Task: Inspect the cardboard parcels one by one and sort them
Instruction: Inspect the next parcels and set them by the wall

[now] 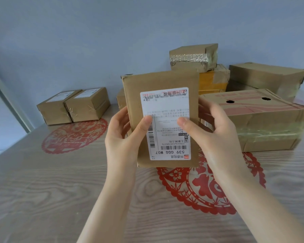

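The left hand (125, 135) pinches the left edge of the flat parcel (162, 106), held upright above the counter (42, 190), the right hand (216, 135) pinching its right edge; each grip suits something seemingly light and stiff.

A flat brown cardboard parcel (161, 81) is up on end, its white shipping label (165, 109) upside down. Left of it sit two small taped parcels (87, 106); to its right, a heap of bigger parcels (263, 118).
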Tool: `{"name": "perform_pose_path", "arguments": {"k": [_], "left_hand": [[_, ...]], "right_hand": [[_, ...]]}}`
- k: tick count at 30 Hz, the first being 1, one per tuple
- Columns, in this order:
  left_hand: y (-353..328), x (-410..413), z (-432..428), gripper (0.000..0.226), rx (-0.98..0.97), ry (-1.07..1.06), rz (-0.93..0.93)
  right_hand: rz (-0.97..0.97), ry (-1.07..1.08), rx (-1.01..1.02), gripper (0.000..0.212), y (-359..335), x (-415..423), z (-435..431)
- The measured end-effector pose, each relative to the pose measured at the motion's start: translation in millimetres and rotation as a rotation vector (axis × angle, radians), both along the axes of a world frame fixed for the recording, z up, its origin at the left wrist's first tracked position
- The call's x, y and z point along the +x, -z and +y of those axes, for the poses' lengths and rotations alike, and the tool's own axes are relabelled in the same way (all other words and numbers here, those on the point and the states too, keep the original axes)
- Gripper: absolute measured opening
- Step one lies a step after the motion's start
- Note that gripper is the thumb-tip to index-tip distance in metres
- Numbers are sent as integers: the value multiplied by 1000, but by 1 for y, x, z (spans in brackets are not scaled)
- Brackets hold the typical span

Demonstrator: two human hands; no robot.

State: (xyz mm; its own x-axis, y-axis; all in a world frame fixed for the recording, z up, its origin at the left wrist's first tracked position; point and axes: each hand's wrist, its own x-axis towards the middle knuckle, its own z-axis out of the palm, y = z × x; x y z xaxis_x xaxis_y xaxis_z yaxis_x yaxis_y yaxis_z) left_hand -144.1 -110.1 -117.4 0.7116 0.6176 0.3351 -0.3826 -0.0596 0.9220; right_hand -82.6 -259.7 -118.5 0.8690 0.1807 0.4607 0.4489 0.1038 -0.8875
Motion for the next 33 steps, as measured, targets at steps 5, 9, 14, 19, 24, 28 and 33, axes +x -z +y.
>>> {"name": "perform_pose_path", "arguments": {"k": [5, 9, 14, 19, 24, 28, 33], "left_hand": [[-2, 0, 2, 64, -52, 49, -15], [0, 0, 4, 58, -45, 143, -18], [1, -1, -1, 76, 18, 214, 15], [0, -3, -2, 78, 28, 263, 25], [3, -4, -4, 63, -59, 208, 39], [4, -3, -3, 62, -78, 213, 77], [8, -1, -13, 97, -69, 150, 119]], "right_hand": [[27, -38, 5, 54, -3, 3, -5], [135, -129, 155, 51, -2, 5, -7], [106, -153, 132, 66, -3, 7, -8], [65, -131, 59, 66, 0, 10, -10], [-19, -247, -151, 66, 0, 1, -2], [-7, -266, -143, 72, 3, -2, 3], [17, -228, -43, 77, 5, 0, 2]]}}
